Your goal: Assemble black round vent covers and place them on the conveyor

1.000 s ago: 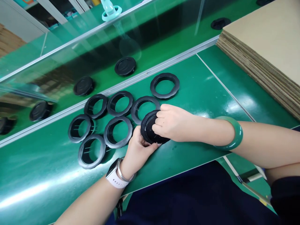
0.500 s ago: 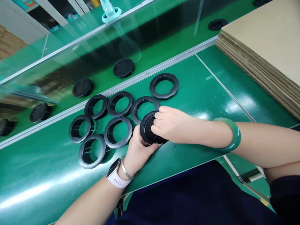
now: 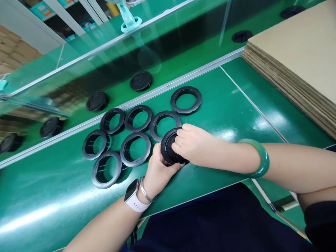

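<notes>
Both my hands grip one black round plastic part just above the green table. My left hand, with a white watch and a bangle on the wrist, curls round its near edge from below. Fingers of my right hand, which wears a green bangle, are closed over the part's top and right side. Several black rings lie flat on the table to the left and behind the held part. One ring lies apart, further back.
A metal rail divides the table from a green conveyor belt carrying several black discs. A stack of cardboard sheets fills the right side. A pale teal fan base stands at the far edge.
My hands stay closed on the black part with hardly any movement. The camera has tilted a little, so everything sits slightly lower and to the right in the frame.
</notes>
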